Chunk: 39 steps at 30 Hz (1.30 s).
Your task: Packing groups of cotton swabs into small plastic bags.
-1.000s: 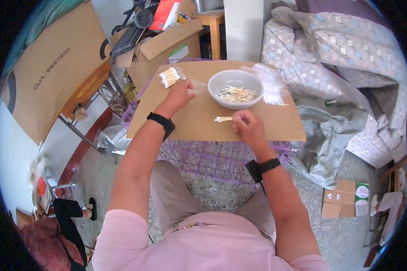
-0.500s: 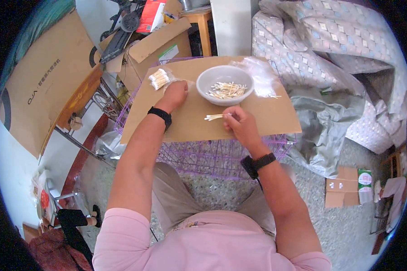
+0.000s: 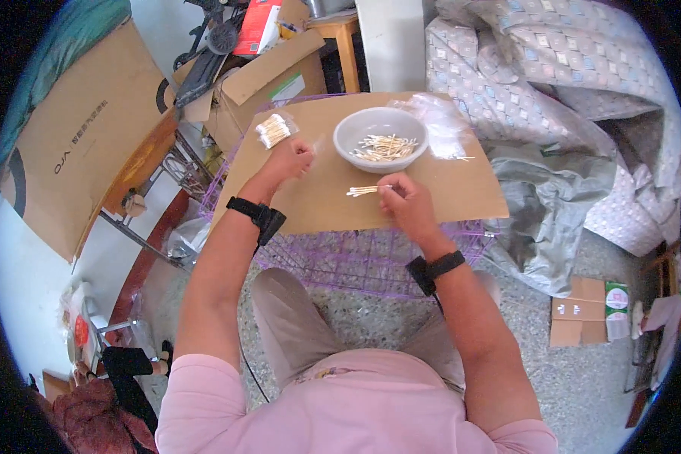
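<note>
Pinched between thumb and curled fingers, a small bunch of thin, white-tipped cotton swabs [image 3: 362, 191] sits in the right hand [image 3: 408, 206], tips pointing left, above the brown flat cardboard sheet [image 3: 321, 208] toward its near edge. Over the left part of the sheet, the left hand [image 3: 289, 160] has its fingers curled inward; a wisp of clear plastic film [image 3: 317, 144] shows just beside its fingertips, though whether they grip it I cannot tell. Near the far left corner lies a clear plastic bag of cotton swabs [image 3: 273, 130], just beyond that hand. Toward the far edge, right of centre, stands a round pale-grey bowl [image 3: 345, 138] with a loose heap of swabs [image 3: 387, 147] inside. Flat clear plastic bags [image 3: 440, 125] lie at the far right corner, beside the bowl. Beneath the sheet is a purple wire cage [image 3: 333, 261].
</note>
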Each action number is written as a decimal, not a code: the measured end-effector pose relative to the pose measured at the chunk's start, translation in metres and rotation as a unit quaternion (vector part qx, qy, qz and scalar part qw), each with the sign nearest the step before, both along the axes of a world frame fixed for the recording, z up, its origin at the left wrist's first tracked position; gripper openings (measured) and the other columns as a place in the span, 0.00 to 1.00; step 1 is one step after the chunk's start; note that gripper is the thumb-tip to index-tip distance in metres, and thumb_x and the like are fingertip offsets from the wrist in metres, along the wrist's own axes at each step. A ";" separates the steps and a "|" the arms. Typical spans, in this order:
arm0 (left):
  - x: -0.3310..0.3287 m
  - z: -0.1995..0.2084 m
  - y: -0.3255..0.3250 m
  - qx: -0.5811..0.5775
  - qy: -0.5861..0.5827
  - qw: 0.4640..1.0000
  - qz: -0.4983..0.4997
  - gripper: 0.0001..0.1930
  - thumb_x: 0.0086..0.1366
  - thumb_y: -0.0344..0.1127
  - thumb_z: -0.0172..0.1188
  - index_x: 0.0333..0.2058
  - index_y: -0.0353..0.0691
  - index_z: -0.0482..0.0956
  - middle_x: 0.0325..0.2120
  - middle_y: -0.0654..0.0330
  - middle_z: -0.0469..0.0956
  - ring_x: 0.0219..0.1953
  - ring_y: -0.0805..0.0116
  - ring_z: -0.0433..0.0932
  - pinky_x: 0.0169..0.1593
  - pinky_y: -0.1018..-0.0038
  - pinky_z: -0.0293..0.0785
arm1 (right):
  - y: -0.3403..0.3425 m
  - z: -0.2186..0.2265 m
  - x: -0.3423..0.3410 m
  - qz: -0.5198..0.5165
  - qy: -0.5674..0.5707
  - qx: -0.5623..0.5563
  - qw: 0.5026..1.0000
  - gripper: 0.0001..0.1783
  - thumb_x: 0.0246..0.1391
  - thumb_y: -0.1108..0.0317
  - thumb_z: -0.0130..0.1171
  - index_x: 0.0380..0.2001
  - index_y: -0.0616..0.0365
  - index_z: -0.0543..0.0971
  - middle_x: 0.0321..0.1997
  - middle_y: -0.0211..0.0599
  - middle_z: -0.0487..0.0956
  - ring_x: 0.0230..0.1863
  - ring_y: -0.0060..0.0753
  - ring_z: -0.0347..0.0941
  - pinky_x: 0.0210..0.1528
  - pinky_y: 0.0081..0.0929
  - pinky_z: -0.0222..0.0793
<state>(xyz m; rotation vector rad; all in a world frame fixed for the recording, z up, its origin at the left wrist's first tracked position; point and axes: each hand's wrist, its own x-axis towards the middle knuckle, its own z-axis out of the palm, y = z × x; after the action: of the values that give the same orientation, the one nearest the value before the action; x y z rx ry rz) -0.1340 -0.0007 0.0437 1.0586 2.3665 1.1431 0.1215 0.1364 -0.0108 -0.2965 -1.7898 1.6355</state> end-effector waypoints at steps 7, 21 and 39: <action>0.069 0.004 -0.018 0.007 -0.111 0.989 -0.100 0.06 0.63 0.36 0.57 0.32 0.41 0.72 0.22 0.67 0.74 0.22 0.78 0.72 0.25 0.79 0.71 | 0.003 0.003 0.003 0.014 0.006 -0.008 1.000 0.05 0.55 0.69 0.58 0.31 0.60 0.77 0.20 0.26 0.74 0.21 0.16 0.68 0.22 0.18 0.63; 0.104 0.002 -0.018 0.049 -0.178 0.976 -0.120 0.05 0.64 0.35 0.55 0.33 0.41 0.72 0.22 0.67 0.74 0.22 0.78 0.73 0.25 0.81 0.73 | 0.000 0.003 0.002 0.002 -0.008 0.030 1.000 0.07 0.54 0.67 0.59 0.31 0.59 0.78 0.21 0.28 0.75 0.21 0.18 0.69 0.23 0.20 0.65; 0.113 -0.010 -0.008 -0.034 0.154 0.973 -0.166 0.08 0.57 0.34 0.59 0.23 0.37 0.75 0.17 0.64 0.75 0.19 0.79 0.72 0.23 0.79 0.68 | 0.003 -0.010 -0.008 -0.066 0.042 0.108 0.991 0.04 0.56 0.71 0.58 0.32 0.60 0.77 0.20 0.25 0.74 0.22 0.13 0.67 0.24 0.16 0.64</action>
<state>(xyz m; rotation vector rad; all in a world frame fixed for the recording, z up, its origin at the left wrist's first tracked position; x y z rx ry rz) -0.0206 -0.0085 0.0339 1.6319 2.3019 0.8195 0.1139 0.1394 -0.0208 -0.2366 -1.8243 1.3300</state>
